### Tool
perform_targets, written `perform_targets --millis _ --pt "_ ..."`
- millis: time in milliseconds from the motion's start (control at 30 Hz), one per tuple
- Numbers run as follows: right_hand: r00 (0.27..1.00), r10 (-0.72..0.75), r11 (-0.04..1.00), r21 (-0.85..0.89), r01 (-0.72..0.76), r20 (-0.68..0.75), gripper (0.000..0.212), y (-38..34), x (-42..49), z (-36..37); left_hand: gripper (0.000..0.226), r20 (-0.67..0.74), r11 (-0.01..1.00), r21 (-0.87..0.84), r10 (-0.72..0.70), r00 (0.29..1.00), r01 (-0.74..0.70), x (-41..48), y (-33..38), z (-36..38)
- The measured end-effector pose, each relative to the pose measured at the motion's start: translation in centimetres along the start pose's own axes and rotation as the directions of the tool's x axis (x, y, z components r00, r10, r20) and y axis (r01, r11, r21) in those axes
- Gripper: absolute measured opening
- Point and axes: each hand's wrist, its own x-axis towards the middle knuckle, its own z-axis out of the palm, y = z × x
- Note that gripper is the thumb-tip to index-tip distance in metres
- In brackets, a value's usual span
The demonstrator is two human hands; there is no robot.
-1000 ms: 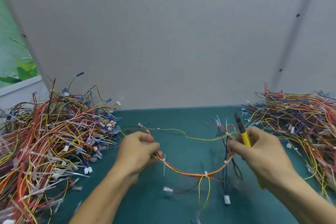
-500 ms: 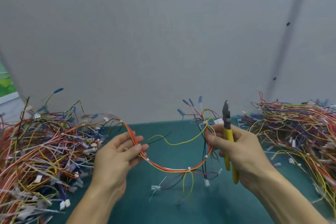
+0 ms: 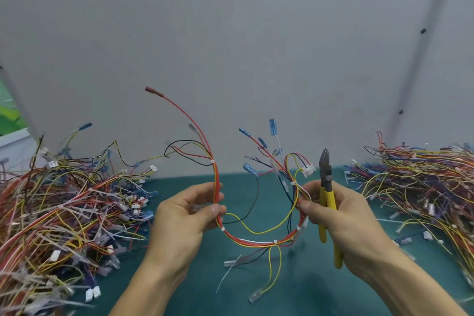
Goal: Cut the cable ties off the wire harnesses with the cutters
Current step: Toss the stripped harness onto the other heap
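A wire harness (image 3: 256, 241) of red, yellow, white and black wires hangs in a U between my hands above the green table. My left hand (image 3: 184, 215) pinches its left branch between thumb and fingers. My right hand (image 3: 341, 215) pinches the right branch with thumb and forefinger while its other fingers grip yellow-handled cutters (image 3: 327, 192), jaws pointing up and closed. Small white cable ties (image 3: 275, 241) sit along the bundle. Blue terminals and a white connector (image 3: 308, 170) stick up from the right branch.
A big pile of harnesses (image 3: 59, 210) covers the table's left side and another pile (image 3: 423, 187) the right side. Loose tie pieces and connectors (image 3: 232, 263) lie on the green mat (image 3: 256, 297) below the hands. A grey wall stands close behind.
Both hands have lifted the harness higher and closer, and its left branch now arcs upward. My left hand went from lying along the wires to pinching them. The cutters stay upright in my right hand.
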Motion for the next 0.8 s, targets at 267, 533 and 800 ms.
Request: perform_targets --millis 267,533,800 --pt "1.000 0.024 0.999 -0.023 -0.024 -0.005 0.006 -0.1 0.1 0.3 0.047 0.036 0.999 0.044 0.008 0.999 -0.009 -0.2 0.1 0.6" --pt "0.969 0.246 0.943 0.237 -0.234 -0.022 0.013 -0.6 0.5 0.0 0.035 -0.023 0.989 -0.140 -0.052 0.998 0.049 -0.3 0.2 0.6" --pt "0.900 0.433 0.753 0.572 -0.327 -0.056 0.035 -0.7 1.8 -2.1 0.024 -0.119 0.945 -0.326 -0.060 0.991 0.018 0.1 0.6 0.6"
